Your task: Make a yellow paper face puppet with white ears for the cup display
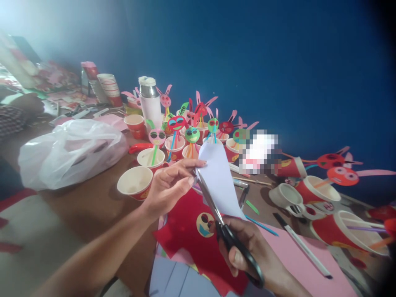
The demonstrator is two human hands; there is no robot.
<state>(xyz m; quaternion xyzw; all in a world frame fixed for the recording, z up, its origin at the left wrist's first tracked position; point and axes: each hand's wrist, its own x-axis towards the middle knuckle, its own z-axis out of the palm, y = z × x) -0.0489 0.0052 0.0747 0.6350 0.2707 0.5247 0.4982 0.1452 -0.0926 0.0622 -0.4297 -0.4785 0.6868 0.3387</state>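
My left hand (173,185) pinches the left edge of a pale lavender sheet of paper (218,177), which stands raised above the table. My right hand (250,251) is wrapped round the black handles of a pair of scissors (213,202). The scissor blades point up and away, with their tips at the paper's edge close to my left fingers. Below them lies red paper (185,231), and on it a small round cut-out face (205,225) with a blue mouth. Pink paper (297,247) is spread at the right.
Paper cups with paper-face figures on straws (157,138) crowd the back. A white bottle (150,103) stands behind them. At left lies a plastic bag (74,152); at right are a white mug (285,196) and a marker (305,247). Another person's arm (21,105) shows far left.
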